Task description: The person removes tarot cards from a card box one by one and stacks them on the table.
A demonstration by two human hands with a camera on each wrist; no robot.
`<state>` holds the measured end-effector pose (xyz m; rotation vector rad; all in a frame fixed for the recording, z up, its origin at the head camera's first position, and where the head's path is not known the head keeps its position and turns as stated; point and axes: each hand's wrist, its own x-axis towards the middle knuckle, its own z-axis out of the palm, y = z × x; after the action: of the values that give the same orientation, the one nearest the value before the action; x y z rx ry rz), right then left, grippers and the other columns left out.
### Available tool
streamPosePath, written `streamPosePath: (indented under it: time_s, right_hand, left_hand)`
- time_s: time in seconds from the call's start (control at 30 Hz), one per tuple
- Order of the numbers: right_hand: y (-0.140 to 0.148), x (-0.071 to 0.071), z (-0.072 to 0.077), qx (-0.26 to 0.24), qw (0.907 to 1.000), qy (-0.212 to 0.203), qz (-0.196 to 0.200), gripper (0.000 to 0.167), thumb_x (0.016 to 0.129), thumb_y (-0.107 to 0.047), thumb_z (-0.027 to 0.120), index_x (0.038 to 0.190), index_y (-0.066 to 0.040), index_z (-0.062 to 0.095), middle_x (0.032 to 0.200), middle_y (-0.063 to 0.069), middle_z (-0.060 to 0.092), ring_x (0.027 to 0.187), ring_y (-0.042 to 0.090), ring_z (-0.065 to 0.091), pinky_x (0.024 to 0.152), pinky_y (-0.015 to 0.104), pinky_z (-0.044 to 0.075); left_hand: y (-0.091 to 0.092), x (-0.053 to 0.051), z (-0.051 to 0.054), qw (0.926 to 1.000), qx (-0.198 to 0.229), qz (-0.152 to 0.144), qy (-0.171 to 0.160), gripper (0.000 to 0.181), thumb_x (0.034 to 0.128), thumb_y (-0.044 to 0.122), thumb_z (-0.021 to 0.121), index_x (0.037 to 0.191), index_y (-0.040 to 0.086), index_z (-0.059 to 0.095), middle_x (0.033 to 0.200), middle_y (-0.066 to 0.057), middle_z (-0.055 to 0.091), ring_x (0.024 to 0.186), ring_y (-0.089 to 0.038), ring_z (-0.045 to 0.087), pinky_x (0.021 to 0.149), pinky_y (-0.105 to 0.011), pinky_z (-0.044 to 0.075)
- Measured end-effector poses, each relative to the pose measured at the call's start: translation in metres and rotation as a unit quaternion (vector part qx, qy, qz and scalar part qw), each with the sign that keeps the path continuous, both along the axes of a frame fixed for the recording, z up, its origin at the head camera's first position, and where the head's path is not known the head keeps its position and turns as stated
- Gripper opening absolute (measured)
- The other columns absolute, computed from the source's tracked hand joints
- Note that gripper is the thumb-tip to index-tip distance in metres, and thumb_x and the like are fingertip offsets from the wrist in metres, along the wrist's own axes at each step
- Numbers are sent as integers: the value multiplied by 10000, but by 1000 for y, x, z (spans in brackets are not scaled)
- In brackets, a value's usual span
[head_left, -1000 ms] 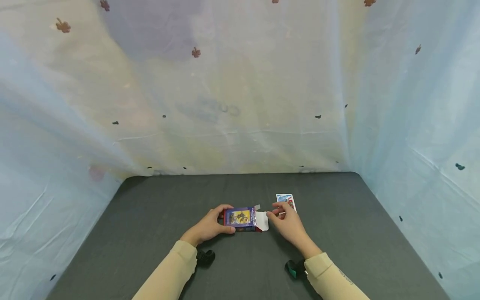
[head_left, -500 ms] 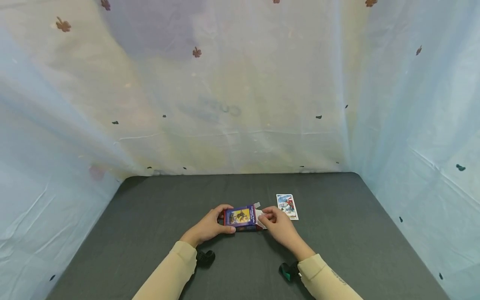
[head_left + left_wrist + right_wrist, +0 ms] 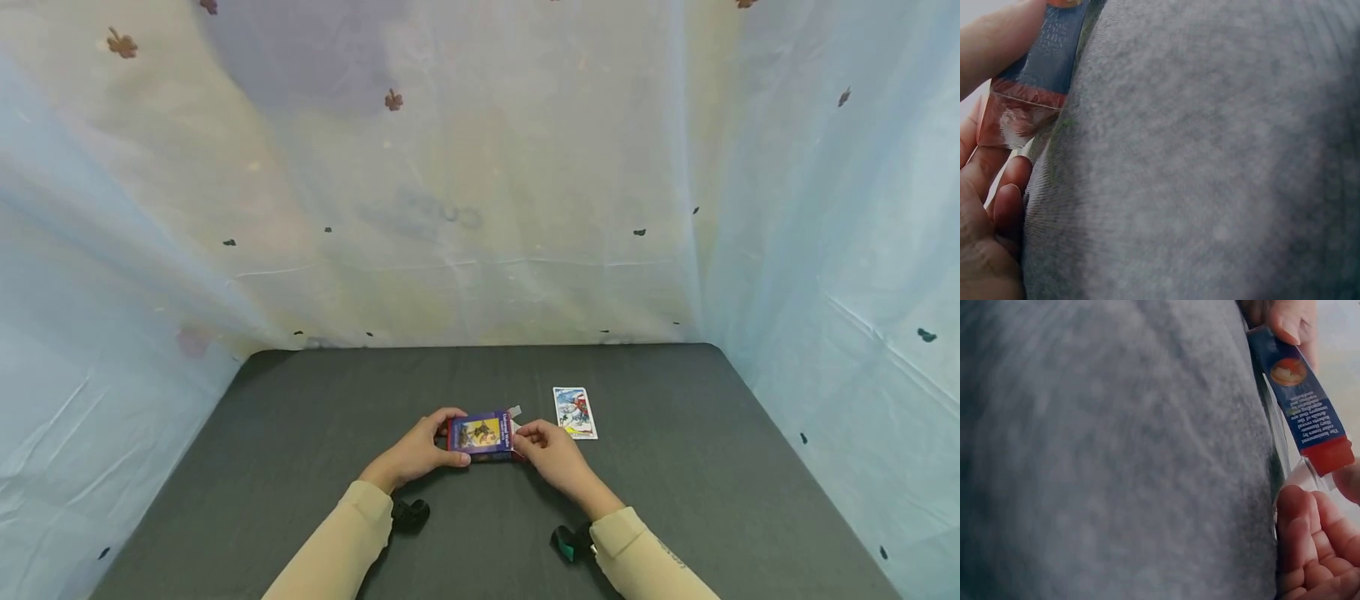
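A purple-and-red card box (image 3: 480, 432) with a yellow picture lies flat near the middle of the dark table. My left hand (image 3: 417, 450) grips its left end between thumb and fingers. At the box's right end, my right hand (image 3: 553, 455) pinches the end flap, whose white part is mostly hidden by the fingers. A small pale side tab (image 3: 515, 411) sticks out at the far corner. The right wrist view shows the blue printed side of the box (image 3: 1304, 400), with the thumb at its red end. Clear wrap shows on the box end (image 3: 1019, 119) in the left wrist view.
One illustrated playing card (image 3: 575, 412) lies face up on the table (image 3: 337, 400), just beyond my right hand. Pale curtains (image 3: 480, 208) with leaf marks stand behind the table and along both sides.
My right hand has moved left from near the card to the box's right end, and the white flap has folded in toward the box. The left hand keeps its grip in place.
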<state>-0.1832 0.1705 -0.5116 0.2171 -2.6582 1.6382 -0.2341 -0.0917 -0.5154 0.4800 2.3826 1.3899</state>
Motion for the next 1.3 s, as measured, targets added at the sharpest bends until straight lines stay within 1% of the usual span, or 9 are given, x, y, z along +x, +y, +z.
streamPosePath:
  time_s: [0.17, 0.3, 0.47, 0.57, 0.83, 1.07, 1.2, 1.3]
  right_hand:
    - [1, -2, -3, -22, 10000, -3, 35, 164, 913, -196, 685, 966, -46, 644, 788, 12, 644, 672, 125, 584, 588, 270, 461]
    - [0, -6, -4, 121, 9999, -35, 64, 150, 883, -161, 706, 937, -50, 621, 779, 19, 632, 641, 121, 565, 575, 266, 455]
    - [-4, -8, -1, 274, 9995, -130, 49, 148, 878, -148, 708, 915, -53, 601, 768, 18, 613, 641, 127, 543, 576, 275, 442]
    - [-5, -9, -1, 314, 9993, -179, -1, 146, 878, -136, 710, 908, -53, 595, 764, 21, 609, 642, 127, 535, 575, 273, 438]
    - [-3, -6, 1, 214, 9992, -319, -56, 139, 877, -119, 699, 918, -41, 592, 767, 32, 608, 641, 128, 530, 577, 280, 435]
    - [-5, -4, 1, 199, 9995, -183, -129, 128, 875, -107, 699, 885, -45, 588, 740, 23, 576, 627, 122, 503, 554, 266, 412]
    - [-6, -4, 0, 266, 9993, -150, -197, 128, 880, -116, 696, 864, -56, 584, 721, 12, 561, 612, 113, 493, 548, 262, 403]
    - [-6, -3, 0, 219, 9993, -133, -280, 146, 883, -133, 697, 854, -62, 573, 709, 15, 549, 600, 117, 486, 544, 265, 399]
  left_hand:
    - [2, 1, 1, 10000, -21, -8, 32, 729, 721, 392, 851, 1349, 284, 498, 1233, -59, 471, 1090, -252, 438, 944, -490, 367]
    - [1, 2, 2, 10000, -26, -23, 59, 718, 733, 373, 847, 1354, 276, 500, 1224, -59, 476, 1075, -250, 445, 928, -481, 374]
    - [-1, 2, 2, 9999, -105, 45, 84, 693, 741, 371, 842, 1343, 309, 503, 1200, -54, 484, 1063, -248, 438, 918, -486, 370]
    - [-1, 1, 2, 9998, -138, 40, 114, 698, 737, 384, 842, 1343, 308, 503, 1199, -52, 487, 1062, -249, 439, 923, -489, 368]
    - [1, 2, 1, 9999, -123, 46, 54, 716, 733, 386, 844, 1351, 285, 498, 1211, -60, 475, 1069, -249, 435, 920, -476, 377]
    - [1, 3, 4, 10000, -31, 80, 24, 716, 719, 395, 851, 1338, 291, 506, 1208, -65, 478, 1066, -260, 432, 922, -477, 369]
    - [1, 2, 3, 10000, -37, 70, 10, 728, 714, 404, 852, 1343, 284, 505, 1218, -65, 475, 1067, -258, 436, 921, -477, 372]
    - [1, 2, 2, 10000, -22, 58, -19, 731, 715, 400, 852, 1346, 284, 501, 1226, -66, 469, 1069, -256, 438, 918, -471, 375]
